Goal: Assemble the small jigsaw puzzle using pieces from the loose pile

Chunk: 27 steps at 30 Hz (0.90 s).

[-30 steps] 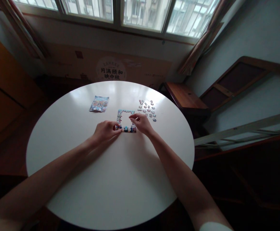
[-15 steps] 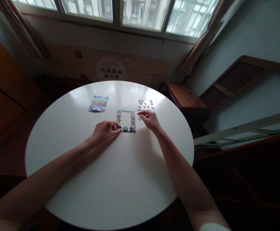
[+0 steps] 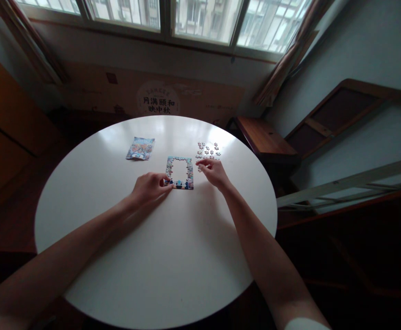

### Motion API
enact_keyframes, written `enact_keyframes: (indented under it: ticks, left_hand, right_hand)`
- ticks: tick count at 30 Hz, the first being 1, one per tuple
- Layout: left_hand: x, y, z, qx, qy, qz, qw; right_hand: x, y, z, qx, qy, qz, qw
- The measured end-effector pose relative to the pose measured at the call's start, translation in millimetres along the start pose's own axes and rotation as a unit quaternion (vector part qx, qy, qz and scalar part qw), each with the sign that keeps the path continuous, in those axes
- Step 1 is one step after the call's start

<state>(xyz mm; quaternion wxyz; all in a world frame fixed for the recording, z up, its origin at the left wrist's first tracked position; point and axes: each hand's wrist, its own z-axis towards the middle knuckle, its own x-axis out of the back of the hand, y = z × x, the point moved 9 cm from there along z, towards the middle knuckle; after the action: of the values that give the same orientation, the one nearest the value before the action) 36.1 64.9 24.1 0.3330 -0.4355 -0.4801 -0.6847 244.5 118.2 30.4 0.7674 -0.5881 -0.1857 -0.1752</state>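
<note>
A jigsaw puzzle (image 3: 190, 176) lies flat on the white table, its border joined into a rectangle with an open middle. At its lower left corner, my left hand (image 3: 150, 185) is closed, with thumb and fingertips steadying the edge. To the right of the puzzle, my right hand (image 3: 214, 172) hovers in a pinch; whatever lies between its fingertips is too small to make out. Several loose puzzle pieces (image 3: 207, 149) are spread just beyond this hand, which partly hides some of them.
A colourful printed packet (image 3: 141, 148) rests at the back left of the round table (image 3: 152, 266). Beyond the table's right edge stands a wooden stool or bench (image 3: 264, 135). A large printed cardboard panel (image 3: 193, 98) leans under the window.
The view has shifted very slightly. Both hands, the puzzle and the loose pieces keep practically the same places.
</note>
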Motion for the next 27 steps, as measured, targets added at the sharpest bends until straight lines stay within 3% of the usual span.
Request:
enact_keyframes:
  ticks: [17, 21, 24, 27]
  left_hand:
    - [0.5, -0.9, 0.3, 0.001, 0.017, 0.001, 1.000]
    - [4.4, 16.7, -3.1, -0.082, 0.034, -0.012, 0.996]
    - [-1.1, 38.2, -11.0, -0.176, 0.002, 0.001, 0.984]
    - [-6.9, 48.7, -17.4, -0.218, -0.016, 0.025, 0.976]
  right_hand:
    - [-4.0, -5.1, -2.0, 0.011, -0.018, -0.025, 0.999]
    - [-18.8, -13.3, -8.6, 0.047, -0.059, -0.060, 0.995]
    - [-36.0, -20.1, -17.9, 0.074, -0.111, -0.086, 0.987]
    - [-47.4, -23.8, -25.6, 0.079, -0.150, -0.097, 0.981]
